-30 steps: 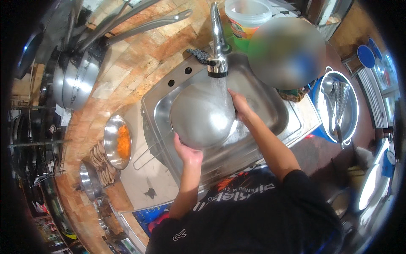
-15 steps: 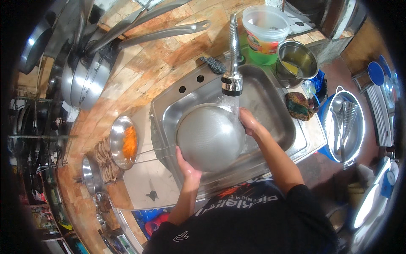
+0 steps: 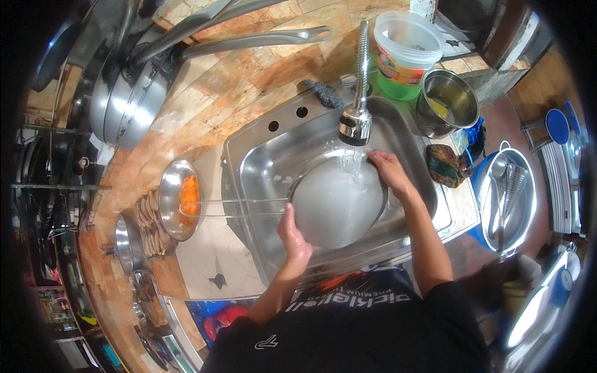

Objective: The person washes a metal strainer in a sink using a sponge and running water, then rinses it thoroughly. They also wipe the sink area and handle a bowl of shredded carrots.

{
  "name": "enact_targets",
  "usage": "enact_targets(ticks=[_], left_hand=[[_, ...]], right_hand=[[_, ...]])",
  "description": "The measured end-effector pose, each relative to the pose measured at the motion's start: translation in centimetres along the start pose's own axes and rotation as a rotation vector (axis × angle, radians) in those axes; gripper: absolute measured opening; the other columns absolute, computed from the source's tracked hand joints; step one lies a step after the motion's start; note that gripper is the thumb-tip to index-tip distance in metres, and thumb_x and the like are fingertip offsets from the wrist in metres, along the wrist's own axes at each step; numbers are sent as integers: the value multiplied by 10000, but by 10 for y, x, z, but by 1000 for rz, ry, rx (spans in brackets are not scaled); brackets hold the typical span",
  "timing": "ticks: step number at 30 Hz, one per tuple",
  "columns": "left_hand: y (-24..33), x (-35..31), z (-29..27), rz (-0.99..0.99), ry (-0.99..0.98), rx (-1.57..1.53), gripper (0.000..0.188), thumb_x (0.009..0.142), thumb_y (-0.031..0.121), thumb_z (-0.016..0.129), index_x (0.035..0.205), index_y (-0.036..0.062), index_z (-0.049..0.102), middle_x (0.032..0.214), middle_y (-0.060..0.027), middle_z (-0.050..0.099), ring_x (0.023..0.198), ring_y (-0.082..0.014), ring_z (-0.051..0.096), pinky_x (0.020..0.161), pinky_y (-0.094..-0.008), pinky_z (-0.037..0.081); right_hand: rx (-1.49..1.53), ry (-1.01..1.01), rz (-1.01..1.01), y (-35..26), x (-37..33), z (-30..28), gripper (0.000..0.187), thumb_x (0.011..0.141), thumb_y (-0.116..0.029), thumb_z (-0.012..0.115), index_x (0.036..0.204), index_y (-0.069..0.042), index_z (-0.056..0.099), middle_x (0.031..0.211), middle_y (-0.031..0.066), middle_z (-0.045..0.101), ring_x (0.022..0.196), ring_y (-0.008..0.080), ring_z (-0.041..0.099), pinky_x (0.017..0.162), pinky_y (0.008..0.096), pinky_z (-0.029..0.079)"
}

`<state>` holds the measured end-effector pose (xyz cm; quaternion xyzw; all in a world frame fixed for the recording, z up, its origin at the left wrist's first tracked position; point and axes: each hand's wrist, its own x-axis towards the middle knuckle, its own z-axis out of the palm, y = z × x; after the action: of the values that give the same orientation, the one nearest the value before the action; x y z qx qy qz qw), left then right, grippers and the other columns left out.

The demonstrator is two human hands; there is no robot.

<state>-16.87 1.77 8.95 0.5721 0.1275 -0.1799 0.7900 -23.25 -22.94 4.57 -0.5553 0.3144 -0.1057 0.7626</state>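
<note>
Both my hands hold a round metal strainer (image 3: 333, 208) with a long wire handle, tilted over the sink (image 3: 258, 161). Its domed underside faces up. My left hand (image 3: 294, 239) is closed on the near-left rim, beside where the handle joins. Fingers of my right hand (image 3: 388, 170) grip the far-right rim. Water from the faucet (image 3: 356, 126) pours onto the dome near its far edge and splashes there. Leftward, the wire handle reaches over the counter and above a steel bowl (image 3: 166, 214) of shredded orange food.
A clear tub (image 3: 407, 56) with green lower part and a steel pot (image 3: 466, 105) stand behind the sink. A scouring pad (image 3: 323, 93) lies by the faucet, a dark cloth (image 3: 444, 165) at the right rim. Large pans (image 3: 140, 112) sit far left; a basin (image 3: 528, 205) holds utensils.
The strainer has shifted right and turned slightly with both hands, bringing its dome under the stream. Its handle now lies more level across the bowl. My view has shifted a little.
</note>
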Motion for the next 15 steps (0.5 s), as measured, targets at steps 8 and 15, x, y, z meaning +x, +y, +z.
enact_targets(ticks=[8, 15], left_hand=[[-31, -4, 25, 38, -81, 230, 348, 895, 323, 631, 668, 80, 527, 686, 49, 434, 661, -67, 352, 592, -249, 300], [-47, -14, 37, 45, -189, 199, 354, 882, 287, 662, 622, 104, 506, 639, 88, 416, 593, -24, 320, 523, -213, 238]], right_hand=[[41, 333, 56, 15, -12, -37, 252, 912, -264, 557, 887, -28, 642, 813, 1, 592, 733, 87, 505, 677, 230, 395], [181, 395, 45, 41, -8, -62, 298, 905, -292, 572, 938, 0, 627, 870, 32, 591, 790, 118, 529, 721, 245, 414]])
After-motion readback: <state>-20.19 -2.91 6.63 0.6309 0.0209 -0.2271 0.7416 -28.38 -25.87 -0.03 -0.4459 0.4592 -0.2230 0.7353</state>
